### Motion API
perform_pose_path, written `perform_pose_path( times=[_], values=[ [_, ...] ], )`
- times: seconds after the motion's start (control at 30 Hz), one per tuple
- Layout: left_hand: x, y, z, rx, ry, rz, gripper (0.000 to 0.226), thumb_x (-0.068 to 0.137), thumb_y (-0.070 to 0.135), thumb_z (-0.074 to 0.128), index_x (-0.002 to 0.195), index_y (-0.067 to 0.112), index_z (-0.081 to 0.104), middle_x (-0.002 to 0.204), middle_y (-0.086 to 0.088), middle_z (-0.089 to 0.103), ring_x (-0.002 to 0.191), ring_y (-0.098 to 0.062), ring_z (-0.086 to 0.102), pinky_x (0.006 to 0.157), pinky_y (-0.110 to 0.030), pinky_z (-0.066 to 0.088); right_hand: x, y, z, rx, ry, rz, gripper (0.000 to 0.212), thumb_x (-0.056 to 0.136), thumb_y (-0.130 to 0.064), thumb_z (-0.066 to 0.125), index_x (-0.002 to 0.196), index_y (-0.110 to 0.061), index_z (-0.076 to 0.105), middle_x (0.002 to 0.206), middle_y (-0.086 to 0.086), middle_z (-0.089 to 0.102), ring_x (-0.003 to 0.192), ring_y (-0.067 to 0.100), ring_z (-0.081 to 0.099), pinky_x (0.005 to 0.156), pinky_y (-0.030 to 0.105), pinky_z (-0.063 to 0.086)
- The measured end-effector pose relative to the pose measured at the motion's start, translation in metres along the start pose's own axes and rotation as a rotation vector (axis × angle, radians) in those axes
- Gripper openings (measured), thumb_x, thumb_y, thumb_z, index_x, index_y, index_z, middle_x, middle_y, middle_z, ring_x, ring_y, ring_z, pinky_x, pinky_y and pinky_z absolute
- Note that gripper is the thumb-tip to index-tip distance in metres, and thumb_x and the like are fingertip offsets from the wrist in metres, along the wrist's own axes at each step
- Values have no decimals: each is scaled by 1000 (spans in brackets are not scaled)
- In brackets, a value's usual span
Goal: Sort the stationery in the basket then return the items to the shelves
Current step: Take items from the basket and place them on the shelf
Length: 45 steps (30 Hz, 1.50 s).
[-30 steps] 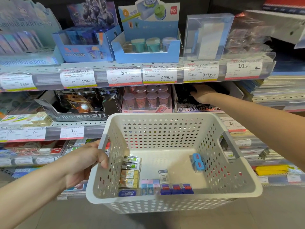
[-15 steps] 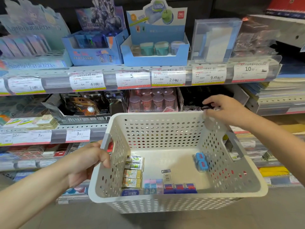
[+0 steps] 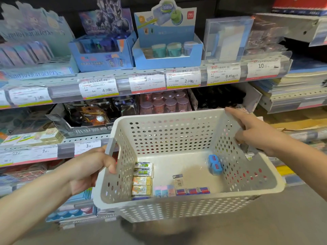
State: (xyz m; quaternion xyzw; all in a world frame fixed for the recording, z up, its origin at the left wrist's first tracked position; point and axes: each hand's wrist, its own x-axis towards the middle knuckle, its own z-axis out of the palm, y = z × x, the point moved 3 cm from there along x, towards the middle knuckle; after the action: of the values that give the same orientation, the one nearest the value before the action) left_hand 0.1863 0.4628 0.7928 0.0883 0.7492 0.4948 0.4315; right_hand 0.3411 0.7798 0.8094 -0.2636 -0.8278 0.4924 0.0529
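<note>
Fingers of the left hand (image 3: 88, 172) curl round the grey handle on the left rim of the white perforated plastic basket (image 3: 177, 207). The right hand (image 3: 254, 131) rests on the right rim, forefinger straight, the other fingers curled at the handle there. Small wrapped rectangular erasers (image 3: 142, 179) lie along the basket's smooth floor, before metal shelves (image 3: 70, 89) with paper price labels.

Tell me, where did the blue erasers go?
In the head view, the blue erasers lie on the basket floor by its right wall, below the right hand and apart from the rows along the left and front walls.
</note>
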Motion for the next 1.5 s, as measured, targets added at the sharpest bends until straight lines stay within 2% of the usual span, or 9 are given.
perform_pose_path(
  times=[0.17, 0.3, 0.43, 0.7, 0.83, 0.93, 1.2, 1.3, 1.5],
  values=[
    [-8, -3, -12, 1, -8, -3, 87, 26, 1, 60, 112, 9, 62, 107, -33, 66, 99, -53, 62, 82, -60, 52, -11, -5, 6, 55, 25, 25, 81, 85, 20, 40, 147, -30, 25, 132, -10, 45, 112, 11, 44, 74, 30, 50],
    [-19, -2, -21, 22, 57, 7, 89, 23, 7, 63, 111, 19, 63, 109, -25, 69, 107, -51, 61, 98, -66, 42, -11, -9, 9, 61, -10, 35, 86, 82, 22, 39, 148, -30, 22, 135, -8, 43, 107, 23, 55, 64, 31, 48],
    [-33, 5, -29, 32, 96, 42, 90, 26, 7, 64, 114, 23, 61, 108, -24, 70, 103, -48, 63, 98, -63, 43, -11, -21, 10, 40, -30, -32, 82, 86, 18, 41, 150, -29, 19, 149, -8, 33, 126, 23, 46, 89, 40, 51],
    [-69, 19, -31, -21, 68, 76, 71, 39, -5, 54, 106, 18, 59, 82, -25, 72, 59, -35, 69, 46, -34, 54, -19, -56, 9, 5, -61, -124, 76, 86, 17, 43, 148, -23, 24, 138, -7, 45, 121, 17, 46, 95, 36, 46],
    [-87, 22, -30, -22, 85, 76, 67, 41, -6, 52, 105, 11, 59, 80, -27, 70, 57, -36, 68, 42, -34, 54, -28, -75, 10, 11, -89, -162, 73, 86, 19, 42, 147, -18, 28, 126, -11, 46, 106, 13, 47, 65, 23, 47],
    [-98, 21, -34, -33, 110, 67, 60, 48, -3, 50, 107, 6, 59, 78, -25, 70, 58, -35, 69, 45, -33, 55, -30, -86, 10, -13, -106, -173, 73, 84, 21, 41, 146, -16, 30, 124, -8, 45, 97, 17, 51, 56, 21, 42],
    [-113, 22, -61, -30, 243, 58, 107, 25, 7, 65, 131, 6, 52, 110, -33, 65, 89, -43, 65, 73, -45, 56, -35, -116, 18, -142, -113, -234, 59, 85, 19, 40, 135, -12, 42, 111, -9, 45, 83, 18, 59, 67, 32, 50],
    [-115, 22, -73, -44, 212, 63, 102, 29, 5, 67, 130, 7, 53, 117, -34, 62, 101, -48, 62, 85, -52, 52, -35, -126, 25, -189, -133, -256, 36, 86, 17, 41, 100, -15, 48, 87, -12, 50, 69, 10, 55, 52, 19, 50],
    [-108, 15, -108, -58, 128, 90, 95, 34, -2, 61, 127, 11, 55, 112, -31, 66, 96, -47, 65, 72, -48, 56, -30, -144, 49, -324, -88, -239, 44, 80, 12, 48, 117, -13, 51, 109, 10, 64, 103, 43, 61, 83, 59, 51]
  ],
)
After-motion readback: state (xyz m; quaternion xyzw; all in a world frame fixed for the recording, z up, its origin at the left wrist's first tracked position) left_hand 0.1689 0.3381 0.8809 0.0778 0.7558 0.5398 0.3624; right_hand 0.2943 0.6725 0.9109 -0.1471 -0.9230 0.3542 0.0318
